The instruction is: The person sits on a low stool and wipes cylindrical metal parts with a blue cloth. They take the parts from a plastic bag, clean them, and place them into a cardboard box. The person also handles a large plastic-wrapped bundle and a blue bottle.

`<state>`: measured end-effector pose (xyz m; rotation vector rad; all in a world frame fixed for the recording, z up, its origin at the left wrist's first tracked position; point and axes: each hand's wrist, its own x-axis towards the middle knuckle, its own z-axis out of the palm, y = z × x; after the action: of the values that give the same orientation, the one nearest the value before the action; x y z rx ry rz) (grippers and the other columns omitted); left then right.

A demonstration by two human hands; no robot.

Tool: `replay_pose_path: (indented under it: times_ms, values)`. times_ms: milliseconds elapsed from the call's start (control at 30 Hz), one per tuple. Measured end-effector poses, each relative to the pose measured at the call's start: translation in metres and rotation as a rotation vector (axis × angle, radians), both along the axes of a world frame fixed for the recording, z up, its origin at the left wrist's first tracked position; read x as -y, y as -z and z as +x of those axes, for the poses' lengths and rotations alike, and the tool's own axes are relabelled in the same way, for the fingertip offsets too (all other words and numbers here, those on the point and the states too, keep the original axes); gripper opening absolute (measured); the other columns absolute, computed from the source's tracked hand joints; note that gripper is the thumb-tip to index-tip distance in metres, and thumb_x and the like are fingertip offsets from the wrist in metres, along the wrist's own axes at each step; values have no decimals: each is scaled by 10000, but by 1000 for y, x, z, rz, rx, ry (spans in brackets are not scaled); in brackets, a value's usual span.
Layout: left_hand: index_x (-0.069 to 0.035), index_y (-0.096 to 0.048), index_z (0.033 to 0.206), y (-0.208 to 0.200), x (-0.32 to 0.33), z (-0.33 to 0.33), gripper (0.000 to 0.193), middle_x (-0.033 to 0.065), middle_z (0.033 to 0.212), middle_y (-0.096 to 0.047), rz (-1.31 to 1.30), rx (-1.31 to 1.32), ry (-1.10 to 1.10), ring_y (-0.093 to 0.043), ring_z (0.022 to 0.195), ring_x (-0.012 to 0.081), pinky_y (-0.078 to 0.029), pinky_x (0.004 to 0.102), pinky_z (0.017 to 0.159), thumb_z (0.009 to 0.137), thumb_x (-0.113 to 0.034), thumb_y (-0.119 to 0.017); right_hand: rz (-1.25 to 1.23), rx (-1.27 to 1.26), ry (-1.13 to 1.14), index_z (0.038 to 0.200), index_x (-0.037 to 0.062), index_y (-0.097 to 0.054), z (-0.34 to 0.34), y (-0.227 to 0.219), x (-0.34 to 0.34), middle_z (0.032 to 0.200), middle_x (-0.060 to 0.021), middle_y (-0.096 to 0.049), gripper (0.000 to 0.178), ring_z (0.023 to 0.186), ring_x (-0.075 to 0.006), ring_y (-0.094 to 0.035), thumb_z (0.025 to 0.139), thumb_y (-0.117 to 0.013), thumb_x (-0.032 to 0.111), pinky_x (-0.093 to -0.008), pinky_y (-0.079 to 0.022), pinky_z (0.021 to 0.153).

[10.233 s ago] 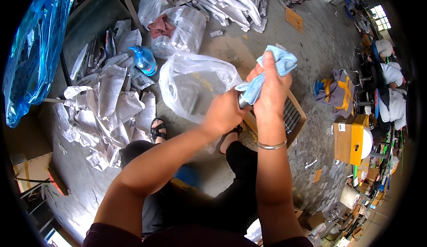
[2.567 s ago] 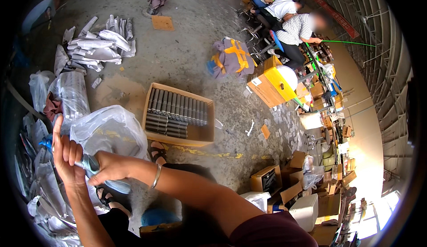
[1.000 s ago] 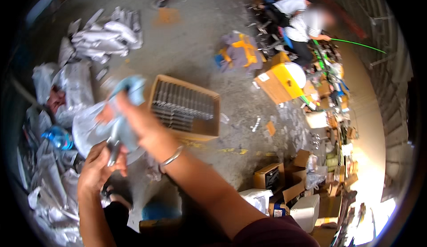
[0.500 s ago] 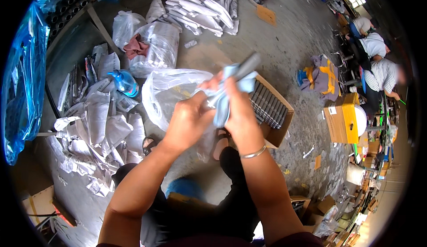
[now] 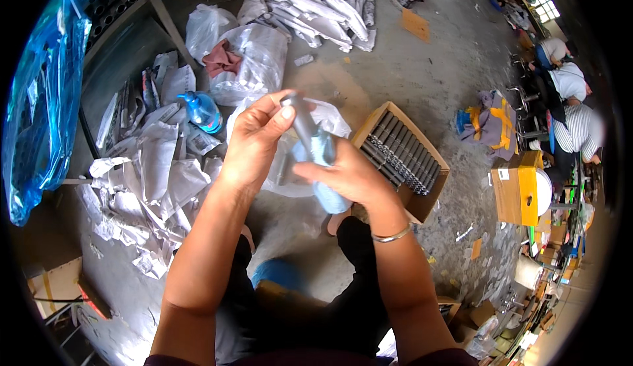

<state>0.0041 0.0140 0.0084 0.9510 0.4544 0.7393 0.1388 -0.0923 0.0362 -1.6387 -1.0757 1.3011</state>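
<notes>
A grey metal tube (image 5: 302, 119) is held up between my hands, tilted, its top end toward the far left. My left hand (image 5: 258, 132) pinches that upper end between thumb and fingers. Around the tube's lower part, my right hand (image 5: 353, 171) is closed over a light blue cloth (image 5: 331, 199), which hangs below the fingers. Motion blurs the cloth and the tube a little. Beneath the hands a clear plastic bag (image 5: 336, 115) lies on the floor. To the right stands an open cardboard box (image 5: 436, 202) with rows of dark metal rods (image 5: 412, 158) in it.
Crumpled paper sheets (image 5: 148, 188) and a blue pump bottle (image 5: 203, 113) lie to the left. Beyond are a stuffed plastic bag (image 5: 260, 63) and a heap of paper rolls (image 5: 323, 13). A yellow-sided carton (image 5: 517, 191) stands right, near seated people (image 5: 570, 125).
The tube has swung from pointing far right to pointing far left. My left hand has moved up to its top end, and my right hand has come lower with the cloth.
</notes>
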Motion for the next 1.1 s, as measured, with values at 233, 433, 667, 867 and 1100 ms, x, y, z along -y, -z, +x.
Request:
replay_pose_path:
  times_ms: [233, 433, 667, 867, 1100]
  values:
    - [-75, -579, 1090, 15, -20, -11, 215, 22, 968, -644, -335, -21, -293, -603, 866, 120, -476, 315, 822, 908, -182, -623, 94, 333, 250, 947, 18, -584, 45, 7, 13, 807, -40, -601, 306, 698, -117, -569, 735, -770, 136, -285, -481, 637]
    - [-83, -566, 1057, 14, -18, -12, 182, 19, 980, -628, -393, 3, -279, -604, 860, 137, -482, 326, 840, 914, -185, -615, 77, 59, 426, 893, -6, -596, 41, 3, 10, 781, -60, -618, 159, 636, -103, -576, 782, -705, 28, -256, -477, 564]
    - [-75, -570, 1059, 18, -13, -4, 183, 33, 981, -628, -411, 36, -227, -612, 872, 142, -519, 311, 796, 909, -168, -618, 119, -71, 381, 1010, -37, -582, 34, 7, 6, 834, -107, -646, 255, 665, -132, -620, 795, -710, 18, -259, -513, 579]
    - [-37, -589, 1050, 3, -3, 11, 177, 170, 1127, -618, -305, 224, -185, -602, 1086, 282, -563, 297, 810, 932, -166, -566, 139, -104, 347, 1016, -11, -616, 49, -2, 14, 812, -65, -643, 270, 666, -118, -605, 775, -727, 41, -255, -501, 587]
    - [-10, -523, 1161, 5, 7, 24, 324, 141, 1115, -591, -354, 115, -52, -578, 1057, 279, -466, 402, 934, 909, -196, -607, 101, -56, 459, 1080, -41, -602, 112, 3, 39, 872, -106, -659, 297, 747, -139, -629, 826, -680, 92, -254, -518, 674]
